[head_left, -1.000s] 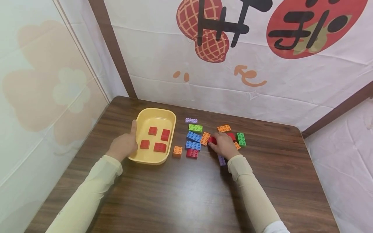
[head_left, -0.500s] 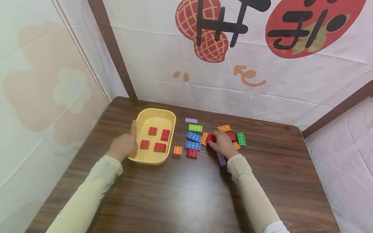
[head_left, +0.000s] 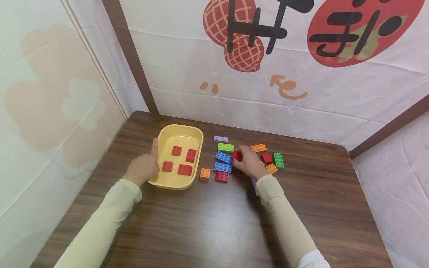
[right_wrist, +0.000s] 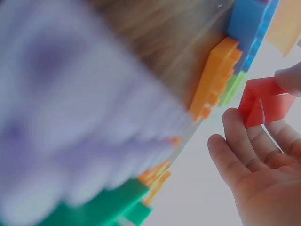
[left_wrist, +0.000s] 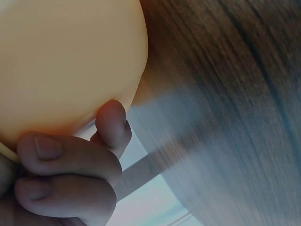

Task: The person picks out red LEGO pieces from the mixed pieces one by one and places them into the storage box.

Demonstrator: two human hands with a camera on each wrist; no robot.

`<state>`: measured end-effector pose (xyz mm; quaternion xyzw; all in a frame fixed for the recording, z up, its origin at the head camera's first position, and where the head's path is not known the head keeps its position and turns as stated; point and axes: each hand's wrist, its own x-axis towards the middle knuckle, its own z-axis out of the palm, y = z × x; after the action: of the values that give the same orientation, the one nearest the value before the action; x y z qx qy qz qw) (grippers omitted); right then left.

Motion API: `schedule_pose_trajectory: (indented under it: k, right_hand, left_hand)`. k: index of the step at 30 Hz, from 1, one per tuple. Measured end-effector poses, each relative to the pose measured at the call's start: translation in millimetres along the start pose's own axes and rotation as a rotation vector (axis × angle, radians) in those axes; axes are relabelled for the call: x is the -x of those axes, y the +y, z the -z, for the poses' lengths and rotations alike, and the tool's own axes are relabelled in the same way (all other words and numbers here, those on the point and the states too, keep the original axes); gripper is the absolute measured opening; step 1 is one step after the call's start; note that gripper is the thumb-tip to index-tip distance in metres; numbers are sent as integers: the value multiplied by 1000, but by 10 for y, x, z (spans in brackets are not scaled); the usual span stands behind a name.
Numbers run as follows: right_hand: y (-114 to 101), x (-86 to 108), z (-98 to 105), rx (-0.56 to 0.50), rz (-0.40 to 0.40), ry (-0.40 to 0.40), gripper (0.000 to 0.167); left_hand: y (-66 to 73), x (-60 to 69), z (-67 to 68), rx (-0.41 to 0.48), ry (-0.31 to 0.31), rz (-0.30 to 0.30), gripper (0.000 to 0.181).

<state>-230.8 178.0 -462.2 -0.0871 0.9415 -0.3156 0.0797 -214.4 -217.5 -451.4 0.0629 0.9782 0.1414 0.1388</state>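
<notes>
My left hand (head_left: pixel 142 166) grips the left side of a yellow plastic tray (head_left: pixel 175 137), its fingers curled at the underside in the left wrist view. Several red building bricks (head_left: pixel 185 169) lie spread on the tray floor. Between thumb and fingers, my right hand (head_left: pixel 249 162) pinches a red building brick (right_wrist: pixel 278 106) whose hollow underside shows in the right wrist view. That hand is above the loose bricks, just right of two blue bricks (head_left: pixel 222 167). It partly hides a purple brick and orange bricks in the head view.
Around the right hand lie a dark red brick (head_left: pixel 222 176), a light green brick (head_left: pixel 226 147), a lilac brick (head_left: pixel 221 138), a green brick (head_left: pixel 278 160), another red brick (head_left: pixel 266 158) and orange bricks (head_left: pixel 259 147). A small orange brick (head_left: pixel 205 174) stands beside the tray. Fabric walls border the table.
My right hand has moved left and lifted the red brick from among the others, uncovering more of the red and orange bricks at right. The left hand and tray have stayed put.
</notes>
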Motion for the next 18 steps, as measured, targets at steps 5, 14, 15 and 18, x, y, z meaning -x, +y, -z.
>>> schedule_pose_trajectory:
  k: [5,14,15,18]
  right_hand:
    - [-107,-55,-13,-34,15,-4,52]
    - [-283,-106,-14,-62,69,8,49]
    - [-298,-112,-17,-62,66,10,49]
    - [-341,-130,-32,-60,67,10,48]
  left_hand:
    - [11,8,11,9,-3,4,95]
    - [19,27,14,3,9,-8,96]
    - [17,27,12,2,10,-12,95]
    - [18,29,7,2,9,-10,95]
